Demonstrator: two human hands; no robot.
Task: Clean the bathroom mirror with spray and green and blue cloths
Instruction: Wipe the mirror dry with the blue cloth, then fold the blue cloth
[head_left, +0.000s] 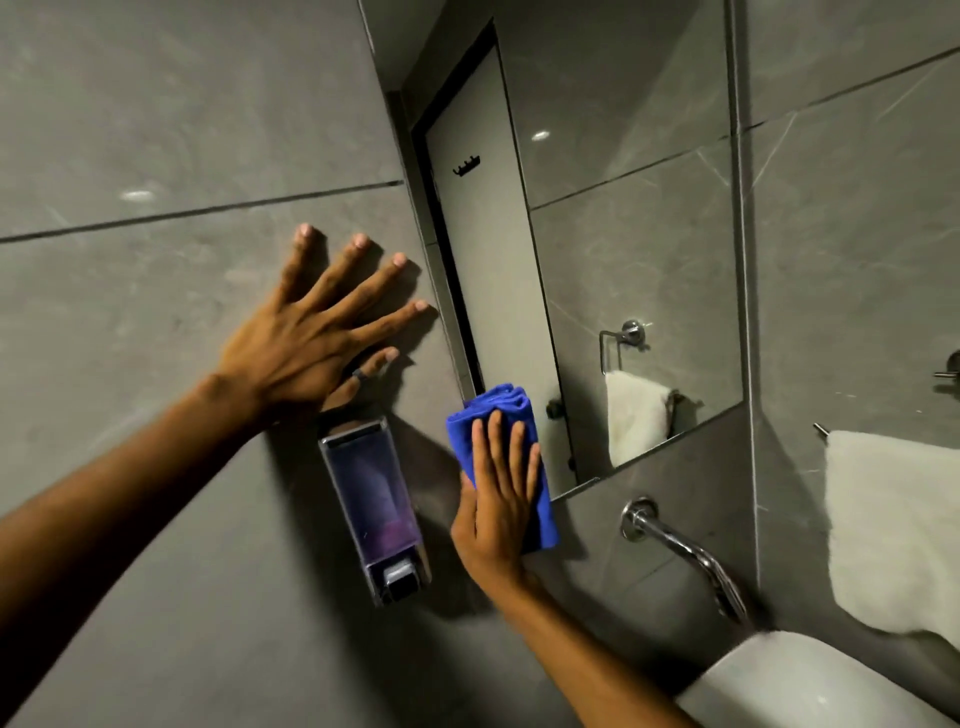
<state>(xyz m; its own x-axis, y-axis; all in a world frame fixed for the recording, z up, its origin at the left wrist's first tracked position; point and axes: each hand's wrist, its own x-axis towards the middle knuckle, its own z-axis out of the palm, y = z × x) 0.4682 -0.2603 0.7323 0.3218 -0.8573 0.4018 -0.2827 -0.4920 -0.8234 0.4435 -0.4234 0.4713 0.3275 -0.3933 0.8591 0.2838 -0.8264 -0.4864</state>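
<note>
My right grip (493, 499), fingers flat, presses blue cloth (498, 405) onto lower-left corner of mirror (623, 208); left grip (306, 343), splayed wide, braces against wall (156, 130).

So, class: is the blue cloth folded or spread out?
Folded: the blue cloth shows stacked layers along its top edge.

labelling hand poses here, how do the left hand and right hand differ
The left hand has its fingers spread wide; the right hand keeps its fingers close together. The left hand lies bare on the grey wall tile, while the right hand presses a folded blue cloth at the mirror and its lower left corner. Both are flat with straight fingers.
</note>
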